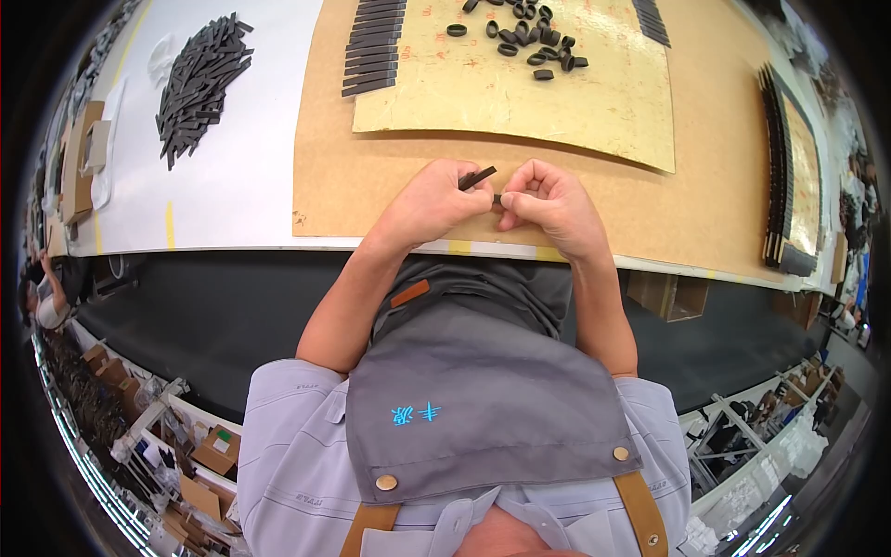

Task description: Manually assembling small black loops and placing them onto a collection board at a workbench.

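Both my hands are closed close together above the front part of the brown board. A short black strip (pixel 479 177) sticks up out of my left hand (pixel 434 206), gripped in its fingers. Between the two hands shows a small dark end of strip (pixel 497 199), pinched by the fingertips of my right hand (pixel 554 206). Whether this end belongs to the same strip cannot be told, as the fingers cover it. Beyond the hands, several small black loops (pixel 522 35) lie scattered on a yellowish sheet (pixel 501 107).
Black strips (pixel 373 56) lie in a row along the sheet's left edge, and more strips (pixel 652 20) at its right. A heap of loose strips (pixel 204 88) is on the white table at left. Dark strips line a second board (pixel 804 176) at far right.
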Available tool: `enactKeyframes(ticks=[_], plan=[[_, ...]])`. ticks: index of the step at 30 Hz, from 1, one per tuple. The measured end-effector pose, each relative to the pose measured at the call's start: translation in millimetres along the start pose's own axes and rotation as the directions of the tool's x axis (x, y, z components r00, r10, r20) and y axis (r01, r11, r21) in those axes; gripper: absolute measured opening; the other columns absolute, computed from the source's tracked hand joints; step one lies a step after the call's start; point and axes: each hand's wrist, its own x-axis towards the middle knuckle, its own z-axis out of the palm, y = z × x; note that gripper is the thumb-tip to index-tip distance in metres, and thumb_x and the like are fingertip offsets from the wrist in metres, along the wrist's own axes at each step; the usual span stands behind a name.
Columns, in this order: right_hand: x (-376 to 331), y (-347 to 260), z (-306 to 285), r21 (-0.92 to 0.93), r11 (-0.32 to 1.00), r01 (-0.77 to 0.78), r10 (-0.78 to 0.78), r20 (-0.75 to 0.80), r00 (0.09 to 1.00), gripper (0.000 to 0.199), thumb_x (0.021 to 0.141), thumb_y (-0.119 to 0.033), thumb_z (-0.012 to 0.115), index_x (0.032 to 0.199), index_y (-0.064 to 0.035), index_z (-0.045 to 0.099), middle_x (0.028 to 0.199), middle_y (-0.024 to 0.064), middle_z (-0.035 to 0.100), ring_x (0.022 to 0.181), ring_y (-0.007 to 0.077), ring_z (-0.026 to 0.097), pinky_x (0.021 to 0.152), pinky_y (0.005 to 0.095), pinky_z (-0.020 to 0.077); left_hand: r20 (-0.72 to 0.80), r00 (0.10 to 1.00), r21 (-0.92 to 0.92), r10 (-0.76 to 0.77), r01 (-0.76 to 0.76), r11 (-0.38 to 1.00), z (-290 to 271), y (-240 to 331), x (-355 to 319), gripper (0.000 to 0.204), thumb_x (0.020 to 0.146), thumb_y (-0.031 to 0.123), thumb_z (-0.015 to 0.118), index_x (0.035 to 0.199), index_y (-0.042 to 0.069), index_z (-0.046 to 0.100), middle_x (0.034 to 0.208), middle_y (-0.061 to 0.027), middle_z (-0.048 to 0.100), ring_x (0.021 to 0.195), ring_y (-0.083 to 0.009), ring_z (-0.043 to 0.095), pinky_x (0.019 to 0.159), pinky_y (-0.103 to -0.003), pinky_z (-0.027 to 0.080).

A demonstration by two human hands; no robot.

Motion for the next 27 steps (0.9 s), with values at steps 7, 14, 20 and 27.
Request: enactKeyframes(ticks=[7, 14, 20, 27], plan=[[1.2, 1.4, -2.1, -0.012, 1.0, -0.005, 0.005, 0.009, 1.0, 0.008, 0.082, -0.002, 0.062, 0.084, -0.0003, 0.054, 0.076, 0.0062, 0.06, 0.066, 0.0115, 0.062, 0.065, 0.0257, 0.0531, 0.013, 1.0, -0.005, 0.004, -0.004, 1.0, -0.3, -0.3, 0.9, 0.016, 0.079, 0.017, 0.057, 0.07, 0.005, 0.053, 0.064, 0.007, 0.041, 0.061, -0.0033, 0.033, 0.054, -0.023, 0.028], [1.0, 1.0, -2.1, -0.015, 1.0, 0.006, -0.005, 0.021, 1.0, 0.007, 0.083, -0.002, 0.061, 0.084, 0.0001, 0.053, 0.075, 0.0063, 0.06, 0.065, 0.0111, 0.061, 0.065, 0.026, 0.0536, 0.017, 1.0, -0.001, 0.011, -0.011, 1.0, -0.4, -1.3, 0.8, 0.016, 0.078, 0.018, 0.057, 0.07, 0.005, 0.053, 0.065, 0.007, 0.041, 0.061, -0.0032, 0.033, 0.053, -0.023, 0.028], [1.6, 2.2, -1.9, -0.032, 0.999, 0.014, -0.013, 0.021, 1.0, 0.007, 0.083, -0.002, 0.06, 0.084, 0.0001, 0.053, 0.076, 0.0058, 0.059, 0.065, 0.0106, 0.061, 0.064, 0.0262, 0.0536, 0.016, 1.0, 0.009, 0.016, -0.016, 1.0, -0.5, -1.3, 0.7, 0.016, 0.078, 0.017, 0.057, 0.07, 0.005, 0.053, 0.065, 0.0069, 0.041, 0.061, -0.0032, 0.033, 0.053, -0.023, 0.028], [1.0, 3.6, 0.4, -0.058, 0.998, 0.006, -0.006, 0.008, 1.0, 0.007, 0.084, -0.001, 0.059, 0.083, -0.0001, 0.052, 0.074, 0.0066, 0.06, 0.064, 0.0107, 0.061, 0.064, 0.0279, 0.0542, 0.019, 0.999, 0.04, 0.029, -0.03, 0.999, -0.7, -0.7, -0.9, 0.015, 0.079, 0.016, 0.056, 0.073, 0.002, 0.055, 0.065, 0.0069, 0.041, 0.061, -0.0027, 0.034, 0.053, -0.022, 0.029]])
